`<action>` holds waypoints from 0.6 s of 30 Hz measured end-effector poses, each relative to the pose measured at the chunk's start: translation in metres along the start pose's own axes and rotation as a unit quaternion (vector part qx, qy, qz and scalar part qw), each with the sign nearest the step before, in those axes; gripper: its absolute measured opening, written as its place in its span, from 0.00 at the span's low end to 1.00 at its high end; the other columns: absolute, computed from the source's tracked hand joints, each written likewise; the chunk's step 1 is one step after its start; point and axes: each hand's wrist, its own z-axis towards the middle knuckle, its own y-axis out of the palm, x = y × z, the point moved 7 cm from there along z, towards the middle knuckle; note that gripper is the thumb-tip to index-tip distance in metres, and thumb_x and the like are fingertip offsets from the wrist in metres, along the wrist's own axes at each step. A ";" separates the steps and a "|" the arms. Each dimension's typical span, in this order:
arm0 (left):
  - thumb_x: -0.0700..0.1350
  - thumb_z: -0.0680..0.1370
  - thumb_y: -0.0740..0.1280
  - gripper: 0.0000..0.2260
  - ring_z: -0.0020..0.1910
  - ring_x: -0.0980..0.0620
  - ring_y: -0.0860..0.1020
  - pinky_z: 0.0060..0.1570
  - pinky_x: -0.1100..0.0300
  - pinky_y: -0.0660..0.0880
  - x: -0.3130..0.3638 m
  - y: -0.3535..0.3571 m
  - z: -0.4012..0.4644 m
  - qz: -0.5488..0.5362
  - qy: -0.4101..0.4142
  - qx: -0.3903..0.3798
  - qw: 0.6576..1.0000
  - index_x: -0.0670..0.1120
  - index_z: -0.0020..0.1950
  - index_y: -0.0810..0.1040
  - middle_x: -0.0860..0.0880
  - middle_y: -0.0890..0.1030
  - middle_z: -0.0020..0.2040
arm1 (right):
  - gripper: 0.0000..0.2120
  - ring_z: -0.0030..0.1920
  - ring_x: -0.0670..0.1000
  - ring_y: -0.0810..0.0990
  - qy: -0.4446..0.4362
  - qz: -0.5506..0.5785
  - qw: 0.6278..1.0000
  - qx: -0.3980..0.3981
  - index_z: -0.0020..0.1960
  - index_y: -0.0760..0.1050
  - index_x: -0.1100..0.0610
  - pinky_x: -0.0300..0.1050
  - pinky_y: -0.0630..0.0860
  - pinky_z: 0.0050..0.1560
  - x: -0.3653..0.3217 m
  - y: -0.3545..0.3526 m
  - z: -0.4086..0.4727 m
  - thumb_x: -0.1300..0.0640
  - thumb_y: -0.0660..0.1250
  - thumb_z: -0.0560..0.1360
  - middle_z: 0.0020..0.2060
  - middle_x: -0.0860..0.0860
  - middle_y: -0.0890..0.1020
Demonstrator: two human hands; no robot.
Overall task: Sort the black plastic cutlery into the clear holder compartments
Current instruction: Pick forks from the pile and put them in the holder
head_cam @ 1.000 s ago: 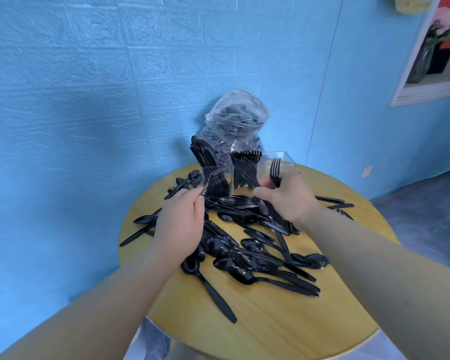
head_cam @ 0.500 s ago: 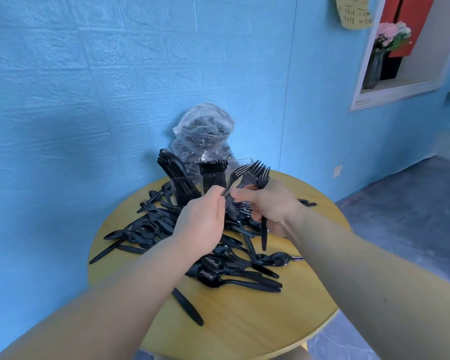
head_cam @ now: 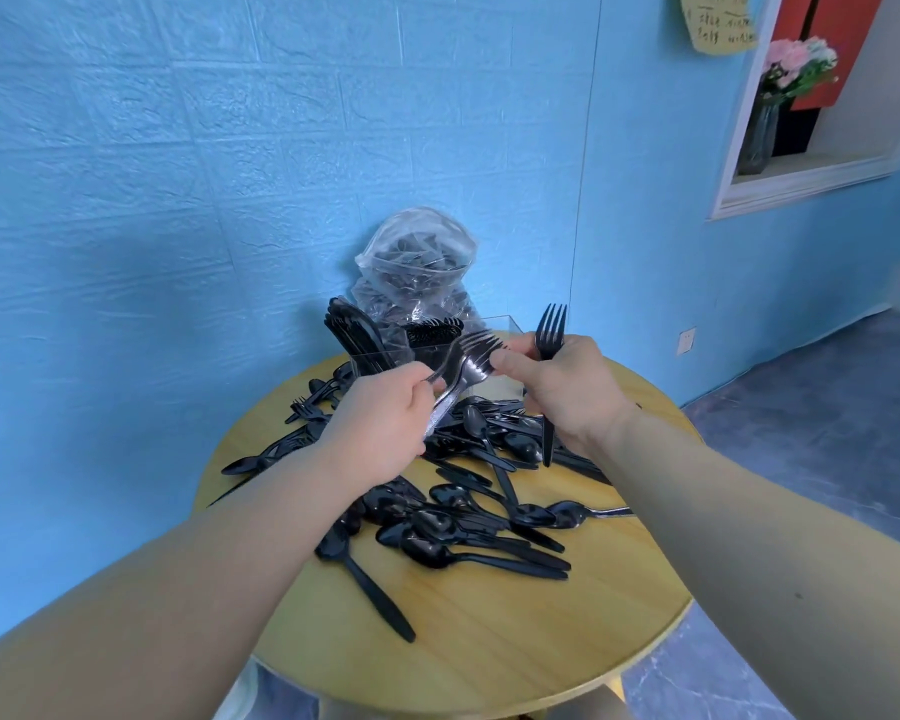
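Note:
My left hand point(head_cam: 385, 428) grips the handles of two or three black forks point(head_cam: 471, 358), tines pointing up and right. My right hand point(head_cam: 562, 392) holds one upright black fork point(head_cam: 551, 327), and its thumb and forefinger touch the tines of the left hand's forks. Behind both hands stands the clear holder point(head_cam: 494, 330); its left compartment carries black knives point(head_cam: 349, 330) and the middle one carries forks, while my hands partly hide the right compartment. A heap of black spoons and other cutlery point(head_cam: 468, 517) lies on the round wooden table point(head_cam: 479, 646).
A clear plastic bag point(head_cam: 417, 262) with more black cutlery leans on the blue wall behind the holder. One loose knife point(head_cam: 375, 597) lies toward the table's near edge. The table's rim drops to a grey floor on the right.
Both hands have lifted off the pile with forks. The right hand's bunch shrank to one upright fork, and the left hand now holds several forks.

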 end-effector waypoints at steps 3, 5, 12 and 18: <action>0.51 0.83 0.49 0.17 0.33 0.51 0.77 0.42 0.52 0.75 0.010 0.002 -0.006 0.008 0.040 -0.010 0.999 0.46 0.42 0.72 0.48 0.79 0.36 | 0.09 0.22 0.43 0.67 -0.022 0.008 0.999 0.041 0.35 0.77 0.54 0.35 0.64 0.29 -0.002 -0.001 0.003 0.62 0.72 0.72 0.24 0.46 0.74; 0.54 0.82 0.51 0.16 0.34 0.54 0.76 0.43 0.52 0.75 0.013 0.002 -0.007 0.031 0.063 -0.010 0.997 0.48 0.43 0.73 0.50 0.79 0.35 | 0.08 0.21 0.39 0.69 -0.024 -0.006 0.999 0.044 0.36 0.77 0.54 0.34 0.64 0.32 -0.001 0.002 0.003 0.61 0.72 0.73 0.21 0.40 0.74; 0.52 0.83 0.52 0.12 0.32 0.51 0.76 0.33 0.54 0.72 0.004 -0.003 -0.003 0.063 0.061 0.026 0.996 0.49 0.47 0.71 0.51 0.77 0.33 | 0.20 0.33 0.46 0.68 0.031 -0.059 0.997 0.035 0.54 0.75 0.55 0.43 0.67 0.42 0.001 0.004 -0.002 0.39 0.56 0.78 0.38 0.50 0.76; 0.53 0.83 0.46 0.19 0.38 0.49 0.76 0.42 0.51 0.73 -0.012 -0.008 0.001 0.112 0.027 0.037 0.993 0.46 0.50 0.74 0.48 0.78 0.38 | 0.13 0.27 0.49 0.62 0.086 -0.016 0.996 0.031 0.51 0.76 0.56 0.44 0.62 0.30 0.006 -0.003 0.006 0.53 0.54 0.80 0.33 0.52 0.72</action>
